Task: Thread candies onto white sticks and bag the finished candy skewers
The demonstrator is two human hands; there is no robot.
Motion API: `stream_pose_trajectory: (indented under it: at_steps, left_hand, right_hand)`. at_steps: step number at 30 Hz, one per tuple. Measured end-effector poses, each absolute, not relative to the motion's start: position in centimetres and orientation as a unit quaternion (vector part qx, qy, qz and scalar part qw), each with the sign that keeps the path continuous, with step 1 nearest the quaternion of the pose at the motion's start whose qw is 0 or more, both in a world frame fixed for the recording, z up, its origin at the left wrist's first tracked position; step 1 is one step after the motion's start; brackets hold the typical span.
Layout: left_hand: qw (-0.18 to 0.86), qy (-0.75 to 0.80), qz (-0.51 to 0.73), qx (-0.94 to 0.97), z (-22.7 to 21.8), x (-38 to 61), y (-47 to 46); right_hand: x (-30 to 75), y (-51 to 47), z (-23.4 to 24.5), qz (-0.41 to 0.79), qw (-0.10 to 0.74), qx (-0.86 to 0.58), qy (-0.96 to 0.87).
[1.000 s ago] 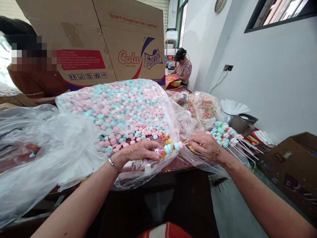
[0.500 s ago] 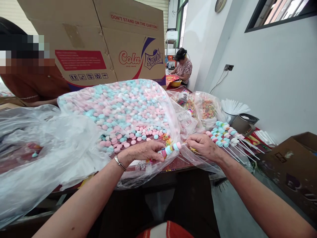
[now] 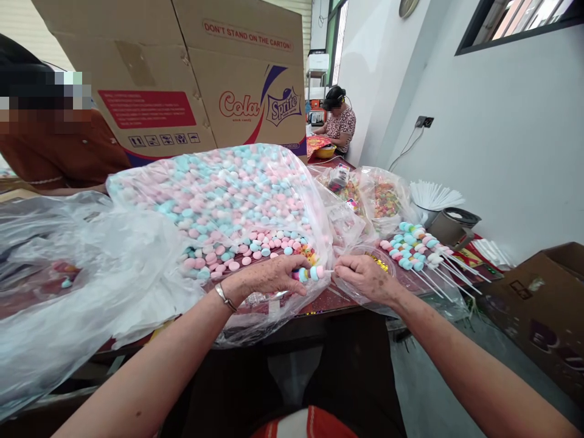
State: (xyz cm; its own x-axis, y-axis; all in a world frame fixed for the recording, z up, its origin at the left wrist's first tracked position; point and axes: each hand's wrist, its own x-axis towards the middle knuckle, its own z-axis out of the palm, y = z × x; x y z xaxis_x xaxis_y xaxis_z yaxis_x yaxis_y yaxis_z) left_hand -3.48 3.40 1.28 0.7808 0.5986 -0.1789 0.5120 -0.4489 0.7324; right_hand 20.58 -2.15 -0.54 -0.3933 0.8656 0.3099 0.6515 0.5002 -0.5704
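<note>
Left fingers [image 3: 298,288] clasp squat marshmallow rounds [image 3: 312,274], right fingers [image 3: 343,267] pinching their slim white stick [image 3: 329,272].

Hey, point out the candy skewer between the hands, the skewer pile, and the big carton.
Candy skewer [image 3: 313,274], head view: on a blue piece.
Skewer pile [image 3: 414,247], head view: on its candy end.
Big carton [image 3: 205,70], head view: bare cardboard near the seam.

Marshmallow skewer [image 3: 314,274]: pink, light blue. Loose marshmallows [image 3: 220,250]: pink, pale blue, some white. Piled skewers [image 3: 413,246]: blue, pink, white. Bundled sticks [image 3: 435,196]: white. Carton [image 3: 246,61]: brown, red-and-purple print. Counter [image 3: 333,297]: dark red. Far co-worker's shirt [image 3: 345,126]: dark-and-light pattern. Bowl [image 3: 325,151]: yellow.
</note>
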Motion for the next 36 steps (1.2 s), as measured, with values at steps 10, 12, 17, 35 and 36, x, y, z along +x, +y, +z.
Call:
stream_pose_trajectory:
  at_steps: [10,12,17,35,36]
  left_hand:
    - [0.284,0.283,0.211,0.891,2.5,-2.4,1.5]
    - [0.237,0.271,0.273,0.892,3.2,-2.1,0.7]
    - [0.202,0.324,0.507,0.773,1.9,-2.6,-1.9]
    - [0.618,0.314,0.686,0.223,0.4,-1.4,1.5]
    - [0.618,0.313,0.688,0.217,0.1,-1.6,1.6]
  right_hand:
    - [18.6,-3.0,-2.5,0.206,0.375,-0.511,-0.746]
    - [18.4,-3.0,-3.1,0.222,0.403,-0.521,-0.719]
    - [18.0,-3.1,-4.2,0.249,0.469,-0.525,-0.665]
    - [13.7,-6.4,-6.0,0.221,0.488,-0.473,-0.699]
    - [13.8,-6.4,-6.0,0.225,0.492,-0.48,-0.69]
